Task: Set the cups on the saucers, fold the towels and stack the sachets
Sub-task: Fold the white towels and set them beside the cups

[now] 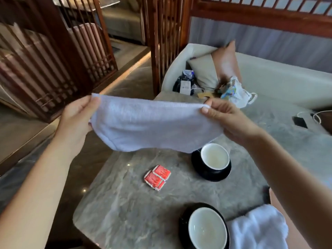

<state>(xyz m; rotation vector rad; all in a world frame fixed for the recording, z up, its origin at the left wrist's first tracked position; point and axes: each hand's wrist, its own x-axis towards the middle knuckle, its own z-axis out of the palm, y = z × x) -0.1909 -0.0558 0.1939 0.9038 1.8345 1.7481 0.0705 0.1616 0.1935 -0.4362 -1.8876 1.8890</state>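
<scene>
Towel (152,126) pinched by 2 hands: L (79,115), R (226,117).

Single head-worn wide-angle view: faces forward and down, close above table (125,203), sofa (269,78) beyond.

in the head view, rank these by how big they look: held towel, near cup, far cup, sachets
held towel
near cup, far cup: near one looks bigger but is closer, so unsure
sachets
</scene>
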